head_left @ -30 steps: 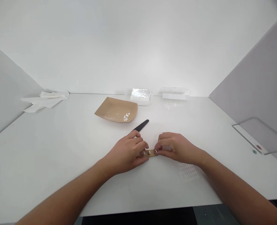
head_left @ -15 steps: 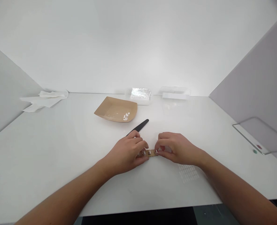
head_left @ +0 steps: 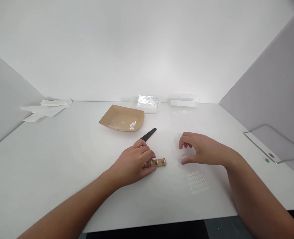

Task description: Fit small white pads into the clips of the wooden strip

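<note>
A narrow tan strip [head_left: 163,163] with small shiny metal-looking pieces in a row lies on the table. My left hand [head_left: 134,162] is closed around its left part, thumb at the near edge and fingers over the far edge, so that end is hidden. My right hand [head_left: 199,149] is held to the right of the strip, apart from it, with thumb and fingers spread and nothing visible between them. Beneath its fingertips lies a little cluster of white marks [head_left: 182,157]. Closer to me is a clear sheet with rows of small white oval pieces [head_left: 198,182].
Beyond my left hand lies a black tapered tool [head_left: 149,134]. A brown paper tray [head_left: 107,120] holds white flakes. Clear plastic packs [head_left: 147,102] and a white-edged clear box [head_left: 184,103] stand along the back wall. White tissues [head_left: 49,108] are far left, a wire frame [head_left: 260,147] right.
My right hand has let go of the strip's right end and moved right, its fingers spreading. The strip's end now shows, with a metal piece on it. My left hand keeps its hold.
</note>
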Tool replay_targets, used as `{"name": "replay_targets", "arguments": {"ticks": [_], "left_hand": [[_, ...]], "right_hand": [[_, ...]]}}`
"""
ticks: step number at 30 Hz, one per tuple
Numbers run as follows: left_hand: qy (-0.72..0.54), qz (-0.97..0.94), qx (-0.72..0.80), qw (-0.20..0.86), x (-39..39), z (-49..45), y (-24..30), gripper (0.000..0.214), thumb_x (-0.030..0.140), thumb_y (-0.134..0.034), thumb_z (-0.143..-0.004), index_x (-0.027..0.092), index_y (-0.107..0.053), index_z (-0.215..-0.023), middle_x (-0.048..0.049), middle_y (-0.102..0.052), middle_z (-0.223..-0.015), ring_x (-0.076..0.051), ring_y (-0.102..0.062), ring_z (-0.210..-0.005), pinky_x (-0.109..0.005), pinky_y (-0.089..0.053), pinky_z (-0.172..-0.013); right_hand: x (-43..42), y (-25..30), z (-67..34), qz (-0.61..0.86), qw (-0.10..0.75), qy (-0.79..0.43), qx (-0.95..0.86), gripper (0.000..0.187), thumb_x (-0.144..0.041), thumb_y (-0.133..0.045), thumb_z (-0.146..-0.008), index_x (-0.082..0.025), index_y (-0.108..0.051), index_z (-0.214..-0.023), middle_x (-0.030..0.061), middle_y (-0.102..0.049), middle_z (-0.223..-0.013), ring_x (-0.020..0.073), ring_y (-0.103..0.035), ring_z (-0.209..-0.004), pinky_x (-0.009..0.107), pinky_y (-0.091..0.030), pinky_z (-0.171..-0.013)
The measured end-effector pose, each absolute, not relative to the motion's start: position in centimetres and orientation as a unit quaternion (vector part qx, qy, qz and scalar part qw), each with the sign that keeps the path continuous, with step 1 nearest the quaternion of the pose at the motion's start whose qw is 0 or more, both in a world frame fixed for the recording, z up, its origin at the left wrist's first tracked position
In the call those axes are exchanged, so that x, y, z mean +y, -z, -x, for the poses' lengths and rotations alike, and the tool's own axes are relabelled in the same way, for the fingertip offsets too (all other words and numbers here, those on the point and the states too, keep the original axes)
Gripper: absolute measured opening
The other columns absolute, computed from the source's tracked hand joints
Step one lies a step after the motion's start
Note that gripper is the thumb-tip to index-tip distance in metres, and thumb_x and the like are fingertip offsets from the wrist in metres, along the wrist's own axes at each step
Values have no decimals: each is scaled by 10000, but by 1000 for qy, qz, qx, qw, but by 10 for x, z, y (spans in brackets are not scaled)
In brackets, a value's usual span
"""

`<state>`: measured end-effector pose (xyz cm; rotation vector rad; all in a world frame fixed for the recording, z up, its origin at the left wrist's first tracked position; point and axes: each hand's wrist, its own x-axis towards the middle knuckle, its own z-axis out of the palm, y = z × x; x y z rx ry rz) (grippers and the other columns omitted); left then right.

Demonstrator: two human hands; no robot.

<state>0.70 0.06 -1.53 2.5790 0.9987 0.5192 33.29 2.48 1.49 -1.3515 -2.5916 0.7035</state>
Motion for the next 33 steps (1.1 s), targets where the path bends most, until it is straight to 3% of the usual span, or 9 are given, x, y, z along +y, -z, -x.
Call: {"name": "replay_targets", "arguments": {"ticks": [7, 17, 24, 30, 33], "left_hand": [[-182, -903, 354, 159, 1, -7, 13, 145, 225, -751, -886, 217, -672, -1007, -38, -714, -835, -267, -599, -1052, -286, -532, -669], [-161, -895, 382, 163, 1, -7, 12, 126, 263, -733, -906, 219, -672, -1006, -43, -726, -887, -287, -574, -1101, -312, -537, -689], [-170, -883, 404, 167, 2, -6, 14, 116, 259, -721, -900, 226, -660, -993, -49, -727, -892, -288, -570, -1099, -307, -534, -661], [-179, -872, 426, 162, 4, -5, 18, 123, 262, -705, -915, 216, -663, -1021, -67, -726, -893, -312, -561, -1136, -359, -553, -741], [-181, -871, 426, 160, 4, -4, 20, 125, 252, -694, -919, 214, -658, -1032, -67, -719, -867, -318, -560, -1141, -370, -549, -762]], "right_hand": [[25, -5, -333, 487, 38, -262, -832, 360, -445, -909, -717, -269, -633, -866, 0, -660, -919, 167, -585, -654, 288, -430, -470], [27, -13, -318, 524, 6, -327, -786, 247, -468, -786, -814, -250, -685, -876, 30, -692, -1024, 230, -643, -879, 348, -495, -718], [26, -14, -311, 504, 19, -305, -807, 189, -445, -717, -887, -256, -718, -899, 35, -706, -1059, 239, -656, -920, 364, -509, -767], [28, -11, -308, 489, 47, -223, -842, 206, -384, -567, -1002, -254, -726, -1024, 45, -736, -1010, 232, -671, -902, 373, -503, -775], [30, -13, -311, 497, 71, -187, -845, 245, -454, -580, -1002, -259, -718, -1057, 51, -740, -984, 243, -677, -907, 371, -496, -763]]}}
